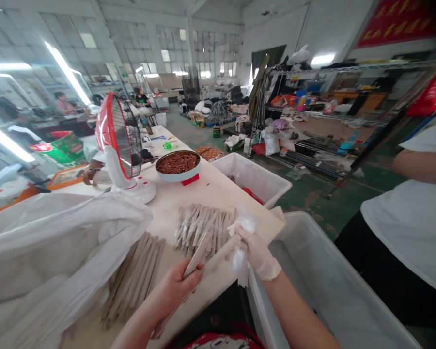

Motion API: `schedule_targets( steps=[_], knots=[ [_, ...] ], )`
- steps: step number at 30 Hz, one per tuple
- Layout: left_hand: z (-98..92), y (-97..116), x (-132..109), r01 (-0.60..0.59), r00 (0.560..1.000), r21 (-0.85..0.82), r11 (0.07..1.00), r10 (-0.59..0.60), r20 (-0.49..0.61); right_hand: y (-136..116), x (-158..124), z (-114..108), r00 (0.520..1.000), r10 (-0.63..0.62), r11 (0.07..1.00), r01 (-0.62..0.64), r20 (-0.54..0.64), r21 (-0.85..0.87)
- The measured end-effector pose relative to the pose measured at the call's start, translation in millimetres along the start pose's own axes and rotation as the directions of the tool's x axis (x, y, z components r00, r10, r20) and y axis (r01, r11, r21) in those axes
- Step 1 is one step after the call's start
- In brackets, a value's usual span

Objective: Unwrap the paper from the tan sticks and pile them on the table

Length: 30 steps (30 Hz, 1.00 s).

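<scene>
Gripping a pale wooden strip [218, 258] between your bare left hand [172, 291] and gloved right hand [254, 252], which also clenches a white wad [241, 257], you hold it just beside a pile of strips [203, 228] on the table [207, 194].

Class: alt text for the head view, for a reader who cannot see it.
A bare left hand and gloved right hand grip pale wooden strips above a white table, beside more piled strips and a white bin.
</scene>
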<state>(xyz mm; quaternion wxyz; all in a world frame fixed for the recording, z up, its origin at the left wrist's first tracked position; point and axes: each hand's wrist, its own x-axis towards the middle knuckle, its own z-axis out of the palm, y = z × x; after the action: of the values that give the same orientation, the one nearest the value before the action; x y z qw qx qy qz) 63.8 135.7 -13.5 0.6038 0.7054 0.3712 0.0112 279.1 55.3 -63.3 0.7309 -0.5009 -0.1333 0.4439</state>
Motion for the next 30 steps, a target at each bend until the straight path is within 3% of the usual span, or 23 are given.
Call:
schedule_targets(
  steps=[3,7,10,14,23,26,30],
  knots=[
    [-4.0,-4,-1,0.007,0.999,0.058,0.998,-0.005,-0.039,-5,-7,1,1.000,0.012,0.999,-0.011,0.020,-0.037],
    [-5.7,-1,-11,0.008,1.000,0.113,0.994,-0.005,-0.025,-10,-11,4,0.998,-0.065,0.998,0.065,-0.002,-0.013],
    [-3.8,4,-19,-0.001,1.000,0.147,0.989,0.005,-0.024,-7,-6,3,0.999,-0.031,0.999,0.032,-0.038,0.021],
    [-2.1,8,-25,-0.035,0.998,0.157,0.987,0.044,-0.053,3,0,0,1.000,0.025,1.000,-0.025,0.005,-0.018],
    [-14.0,1,-28,-0.003,0.994,0.185,0.983,0.024,-0.110,2,-5,6,0.999,-0.040,0.997,0.040,0.006,-0.066],
    [-13.5,-4,-22,-0.030,0.987,0.231,0.973,0.065,-0.149,4,-8,9,0.994,-0.092,0.990,0.097,0.055,-0.106],
    [-0.5,-4,-4,-0.127,0.956,0.294,0.947,0.196,-0.219,20,-18,25,0.981,-0.005,0.994,0.025,0.193,-0.104]
  ],
)
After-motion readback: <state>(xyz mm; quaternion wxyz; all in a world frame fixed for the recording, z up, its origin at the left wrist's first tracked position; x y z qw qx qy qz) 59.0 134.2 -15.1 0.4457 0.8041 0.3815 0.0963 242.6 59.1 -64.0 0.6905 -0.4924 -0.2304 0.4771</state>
